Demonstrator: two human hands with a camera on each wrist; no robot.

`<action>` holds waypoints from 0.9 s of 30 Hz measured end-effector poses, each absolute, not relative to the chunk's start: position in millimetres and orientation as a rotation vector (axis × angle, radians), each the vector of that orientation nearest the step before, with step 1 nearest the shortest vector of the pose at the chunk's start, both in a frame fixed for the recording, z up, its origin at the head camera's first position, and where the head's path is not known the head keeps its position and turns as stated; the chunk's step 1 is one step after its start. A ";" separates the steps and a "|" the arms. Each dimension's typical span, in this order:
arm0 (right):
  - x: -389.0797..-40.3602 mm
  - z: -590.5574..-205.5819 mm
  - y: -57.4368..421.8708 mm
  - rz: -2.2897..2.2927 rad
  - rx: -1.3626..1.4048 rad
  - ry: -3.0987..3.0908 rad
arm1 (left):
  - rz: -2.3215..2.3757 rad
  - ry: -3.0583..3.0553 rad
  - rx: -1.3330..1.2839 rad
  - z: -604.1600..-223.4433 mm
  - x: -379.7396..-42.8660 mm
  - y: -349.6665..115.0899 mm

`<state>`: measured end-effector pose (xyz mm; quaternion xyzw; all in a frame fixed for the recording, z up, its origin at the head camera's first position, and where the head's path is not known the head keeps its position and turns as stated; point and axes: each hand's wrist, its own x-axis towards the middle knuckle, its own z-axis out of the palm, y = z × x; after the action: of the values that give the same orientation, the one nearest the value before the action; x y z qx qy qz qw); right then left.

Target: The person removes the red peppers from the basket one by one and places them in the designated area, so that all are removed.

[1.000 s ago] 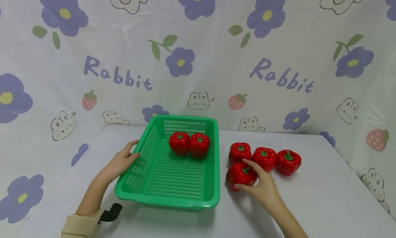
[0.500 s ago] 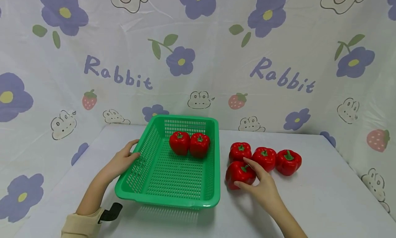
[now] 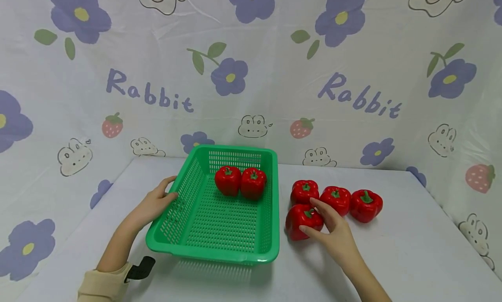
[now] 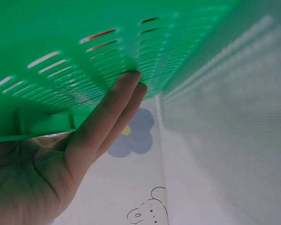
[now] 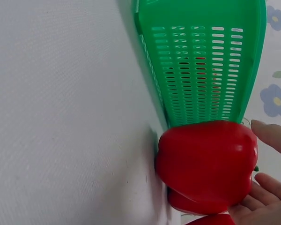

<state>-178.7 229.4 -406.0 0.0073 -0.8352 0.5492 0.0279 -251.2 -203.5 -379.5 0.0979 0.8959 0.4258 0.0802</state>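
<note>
While the right hand (image 3: 339,237) curls around a red bell pepper (image 3: 295,222) edging left, that pepper remains outside the plastic basket (image 3: 219,252) the left hand (image 3: 150,207) touches straight-fingered.

Your left arm (image 3: 119,245) wears a beige sleeve (image 3: 103,286), a bent black piece (image 3: 140,268) jutting beside its edge; your right forearm (image 3: 362,273) is bare.

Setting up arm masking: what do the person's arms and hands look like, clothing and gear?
Left hand and right hand: no gloves visible. Left arm: beige sleeve, black piece jutting out beside it, type unclear. Right arm: no sleeve in frame.
</note>
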 end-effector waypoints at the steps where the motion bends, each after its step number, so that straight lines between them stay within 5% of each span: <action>1: -178.4 -406.0 229.4 1.703 0.028 -2.571 | 1.273 2.680 0.293 -379.4 -251.2 -203.4; 27: -177.6 -411.2 230.3 1.881 0.162 -2.476 | 1.272 2.672 0.289 -378.3 -250.3 -203.1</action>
<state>-177.6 230.3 -411.2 0.0521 -0.7951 0.6041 0.0141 -250.3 -203.1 -378.3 0.0970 0.8955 0.4262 0.0840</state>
